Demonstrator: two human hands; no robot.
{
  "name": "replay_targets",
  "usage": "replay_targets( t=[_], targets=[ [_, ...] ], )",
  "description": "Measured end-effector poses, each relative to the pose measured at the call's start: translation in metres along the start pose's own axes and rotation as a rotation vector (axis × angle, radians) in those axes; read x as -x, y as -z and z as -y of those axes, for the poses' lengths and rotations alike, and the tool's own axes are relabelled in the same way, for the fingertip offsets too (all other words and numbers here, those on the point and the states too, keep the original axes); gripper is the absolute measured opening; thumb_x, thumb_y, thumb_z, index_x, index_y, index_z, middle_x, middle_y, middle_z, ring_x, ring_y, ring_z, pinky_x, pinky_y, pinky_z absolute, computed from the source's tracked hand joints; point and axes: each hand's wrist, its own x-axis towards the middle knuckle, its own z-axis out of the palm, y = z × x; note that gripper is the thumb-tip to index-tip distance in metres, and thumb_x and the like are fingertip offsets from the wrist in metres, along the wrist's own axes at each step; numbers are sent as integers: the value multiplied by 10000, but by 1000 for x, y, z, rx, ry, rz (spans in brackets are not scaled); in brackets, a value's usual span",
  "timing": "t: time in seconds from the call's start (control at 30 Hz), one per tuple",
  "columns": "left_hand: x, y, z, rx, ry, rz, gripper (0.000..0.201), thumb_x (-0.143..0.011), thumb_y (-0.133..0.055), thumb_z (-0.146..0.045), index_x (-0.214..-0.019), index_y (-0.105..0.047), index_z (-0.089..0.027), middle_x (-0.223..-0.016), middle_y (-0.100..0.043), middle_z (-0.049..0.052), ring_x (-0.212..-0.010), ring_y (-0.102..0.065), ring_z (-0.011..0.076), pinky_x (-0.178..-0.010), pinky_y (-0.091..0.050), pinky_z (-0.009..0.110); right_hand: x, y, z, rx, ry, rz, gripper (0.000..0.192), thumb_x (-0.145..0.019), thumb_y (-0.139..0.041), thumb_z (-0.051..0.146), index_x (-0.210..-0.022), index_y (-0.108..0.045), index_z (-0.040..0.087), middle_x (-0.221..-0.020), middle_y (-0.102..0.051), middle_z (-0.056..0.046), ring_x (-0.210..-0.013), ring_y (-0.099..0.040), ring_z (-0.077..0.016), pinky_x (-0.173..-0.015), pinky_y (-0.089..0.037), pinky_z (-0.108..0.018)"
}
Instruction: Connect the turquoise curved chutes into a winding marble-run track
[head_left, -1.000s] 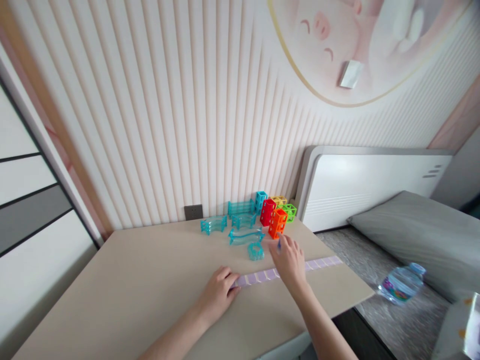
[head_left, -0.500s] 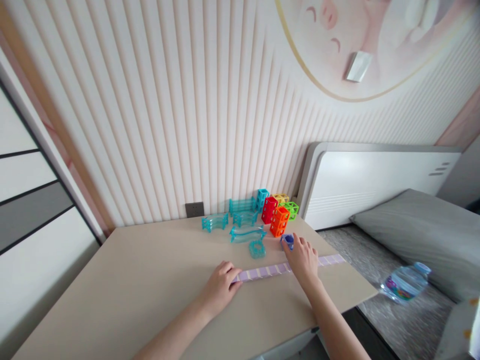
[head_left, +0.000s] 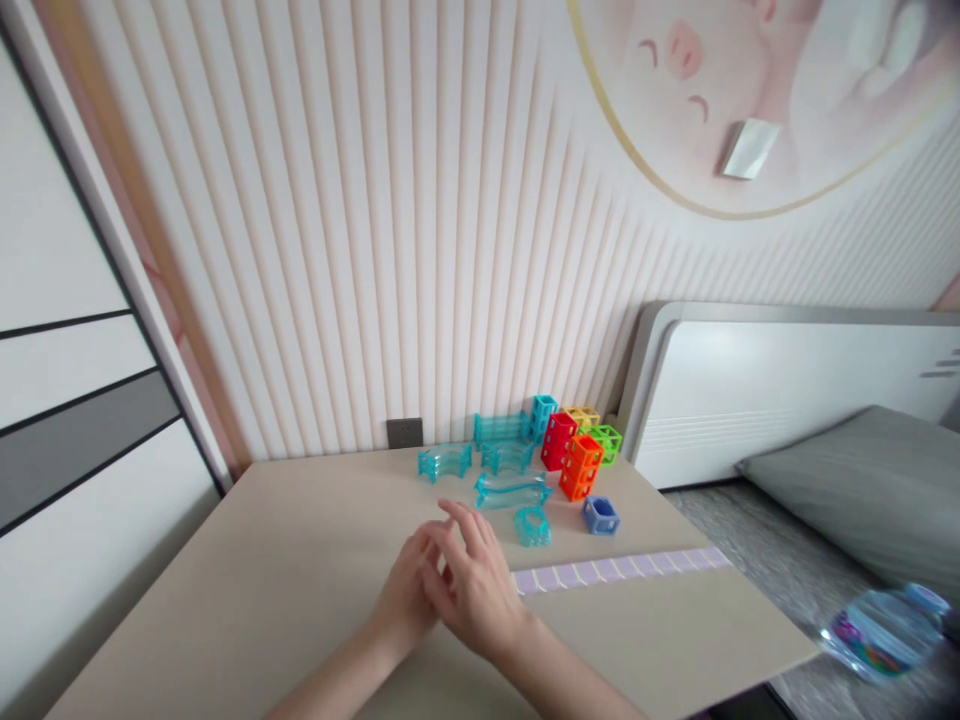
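Both your hands have left the purple strip (head_left: 622, 570) and met in front of you since half a second ago, and the small blue cube (head_left: 601, 514) your right hand was touching now sits alone on the table (head_left: 247, 560), just beyond the strip.

Largest first: a ribbed pale wall (head_left: 360, 220) fills the far side, with a round cartoon picture (head_left: 750, 90) at the upper right. A white and grey cabinet (head_left: 67, 390) stands on the left, a white headboard (head_left: 780, 385) and grey pillow (head_left: 862, 490) on the right. One beige table lies before you. One water bottle (head_left: 877, 632) rests on the bed, near right.

On the table you have one purple strip, one wall socket (head_left: 404, 433) at the far edge, five clear teal track pieces (head_left: 510, 489), and six cubes or cube stacks: teal (head_left: 543, 415), red (head_left: 557, 441), yellow (head_left: 583, 415), green (head_left: 604, 443), orange (head_left: 581, 466) and blue.

Your right hand (head_left: 472, 590) is open, fingers loosely spread, holding nothing. Your left hand (head_left: 409, 590) lies partly behind it; its fingers look loosely curled and empty.
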Motion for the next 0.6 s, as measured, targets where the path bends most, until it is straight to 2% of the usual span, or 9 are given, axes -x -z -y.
replay_targets(
  t=[0.1, 0.17, 0.27, 0.33, 0.47, 0.53, 0.6],
  targets=[
    [1, 28, 12, 127, 9, -217, 458, -1022, -384, -308, -1479, -366, -276, -1411, -553, 105, -1234, -597, 266, -1042, -526, 422, -15, -21, -5, -168, -14, -88, 481, -956, -542, 266, -1434, -508, 225, -1512, -459, -155, -1400, -451, -289, -1122, -444, -467],
    [9, 37, 18, 163, -48, -260, 515, -1044, -289, -356, -1555, -232, -321, -1554, -414, 94, -1381, -489, 298, -1134, -459, 452, -14, -34, -6, -277, 36, -73, 584, -986, -516, 380, -1534, -393, 221, -1582, -382, -165, -1468, -374, -313, -1159, -406, -483],
    [26, 37, 24, 206, -168, -176, 581, -1032, -187, -447, -1601, -84, -380, -1690, -166, 26, -1534, -254, 337, -1221, -349, 496, 0, -52, -2, -421, 125, -28, 710, -1019, -395, 525, -1621, -203, 201, -1672, -227, -172, -1532, -251, -347, -1196, -344, -531],
    [33, 36, 24, 251, -215, -92, 620, -1018, -177, -496, -1608, -21, -388, -1711, -86, 5, -1549, -178, 362, -1224, -322, 535, 12, -61, 1, -483, 131, -38, 714, -1042, -294, 548, -1639, -101, 208, -1700, -149, -153, -1553, -190, -332, -1206, -323, -538],
    [31, 42, 13, 291, -364, 97, 692, -1001, -223, -594, -1610, 19, -371, -1711, -86, 66, -1540, -164, 409, -1210, -234, 641, 23, -68, -2, -540, 31, -71, 653, -1070, -234, 483, -1639, -27, 236, -1697, -173, -136, -1560, -175, -297, -1230, -251, -572],
    [26, 47, 10, 282, -413, 174, 723, -986, -257, -649, -1603, 21, -394, -1701, -123, 86, -1533, -200, 416, -1190, -250, 663, 21, -66, -5, -587, 12, -15, 648, -1064, -293, 488, -1632, -91, 250, -1671, -243, -153, -1543, -236, -311, -1212, -286, -589],
    [25, 48, 11, 274, -395, 215, 729, -966, -309, -676, -1594, -43, -419, -1676, -200, 91, -1509, -272, 421, -1165, -326, 634, 18, -64, -8, -640, 36, 59, 631, -1045, -359, 527, -1600, -215, 265, -1611, -353, -169, -1504, -324, -329, -1162, -376, -585]
  ],
)
